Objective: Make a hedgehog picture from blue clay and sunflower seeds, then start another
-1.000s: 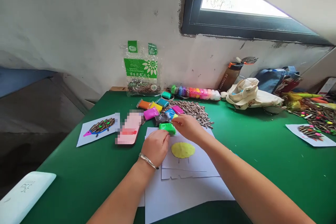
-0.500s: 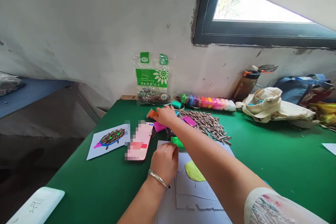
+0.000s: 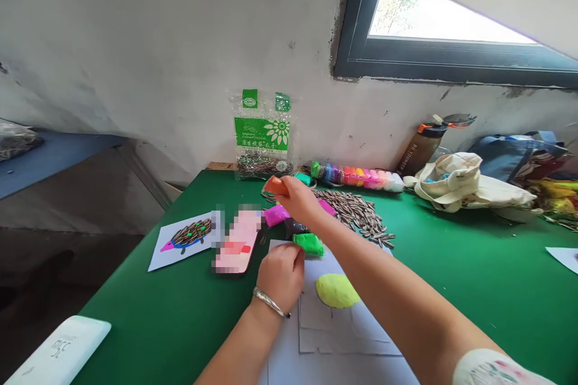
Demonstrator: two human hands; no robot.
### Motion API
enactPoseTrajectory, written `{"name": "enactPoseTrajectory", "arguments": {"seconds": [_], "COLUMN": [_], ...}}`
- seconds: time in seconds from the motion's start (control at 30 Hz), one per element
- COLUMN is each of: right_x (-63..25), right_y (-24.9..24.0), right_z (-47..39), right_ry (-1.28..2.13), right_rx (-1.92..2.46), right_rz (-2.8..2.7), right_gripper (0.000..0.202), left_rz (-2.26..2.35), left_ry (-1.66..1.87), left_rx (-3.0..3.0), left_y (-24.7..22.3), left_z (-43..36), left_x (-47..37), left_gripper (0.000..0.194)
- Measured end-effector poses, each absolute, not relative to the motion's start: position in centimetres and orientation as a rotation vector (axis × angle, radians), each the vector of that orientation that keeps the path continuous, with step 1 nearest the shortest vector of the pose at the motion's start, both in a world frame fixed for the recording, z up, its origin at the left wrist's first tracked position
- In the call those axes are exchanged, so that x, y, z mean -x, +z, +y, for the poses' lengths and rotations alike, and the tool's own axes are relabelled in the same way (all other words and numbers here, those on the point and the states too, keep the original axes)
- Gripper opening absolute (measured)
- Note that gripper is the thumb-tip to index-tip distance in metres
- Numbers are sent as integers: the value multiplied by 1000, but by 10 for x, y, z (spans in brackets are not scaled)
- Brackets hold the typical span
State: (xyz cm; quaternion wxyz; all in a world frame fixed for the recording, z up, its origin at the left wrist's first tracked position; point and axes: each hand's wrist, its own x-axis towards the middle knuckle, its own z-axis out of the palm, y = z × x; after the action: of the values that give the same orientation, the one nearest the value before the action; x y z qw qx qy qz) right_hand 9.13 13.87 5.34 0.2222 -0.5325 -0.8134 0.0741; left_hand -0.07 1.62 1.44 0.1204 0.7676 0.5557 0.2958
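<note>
My right hand [image 3: 298, 197] is closed on an orange modelling clay packet [image 3: 275, 186], held just above the table's far side. Below it lie a magenta clay packet [image 3: 276, 215] and a dark packet [image 3: 295, 227]. My left hand [image 3: 280, 277], wearing a silver bangle, is closed over the edge of the white paper. A green clay packet [image 3: 309, 245] lies right beside its fingertips; what those fingers hold, if anything, is hidden. Between my forearms a flattened yellow-green clay oval [image 3: 336, 290] sits on the paper [image 3: 343, 337], with thin drawn lines below it.
Sunflower seeds [image 3: 356, 210] lie heaped beyond my right arm. Behind stand a seed bag [image 3: 262, 138] and a row of coloured clay [image 3: 361, 177]. A pink phone [image 3: 239, 240] and a seed hedgehog picture [image 3: 187, 237] lie left. A bottle [image 3: 419, 147] and cloth bag [image 3: 456, 180] are right.
My right hand has lifted the orange packet off the table and drawn it slightly right and back. My left hand has hardly moved.
</note>
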Motion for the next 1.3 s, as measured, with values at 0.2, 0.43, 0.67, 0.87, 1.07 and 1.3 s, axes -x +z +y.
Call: {"name": "enactPoseTrajectory", "arguments": {"seconds": [0.2,0.43,0.67,0.87,1.07,1.3], "right_x": [-162,-169,-176,-193,-198,-203], "right_y": [49,39,37,34,29,32], "right_z": [56,-8,-28,-30,-26,-24], "right_ry": [816,993,1019,772,686,946], "right_rx": [1380,1342,1276,1345,1145,1261], "right_rz": [-1749,-1679,-1839,-1617,-1678,-1531], "right_gripper": [20,23,27,25,18,19], "left_rz": [1525,1183,987,1018,1125,1071], "left_ry": [1142,1040,1065,1020,898,834], "left_rx": [-1923,-1644,-1324,-1335,-1555,-1670], "left_y": [26,37,30,33,29,41], "left_z": [13,-6,-11,-10,-13,-13], "left_x": [2,-18,-31,-31,-32,-31], "left_gripper": [31,41,38,32,33,26]}}
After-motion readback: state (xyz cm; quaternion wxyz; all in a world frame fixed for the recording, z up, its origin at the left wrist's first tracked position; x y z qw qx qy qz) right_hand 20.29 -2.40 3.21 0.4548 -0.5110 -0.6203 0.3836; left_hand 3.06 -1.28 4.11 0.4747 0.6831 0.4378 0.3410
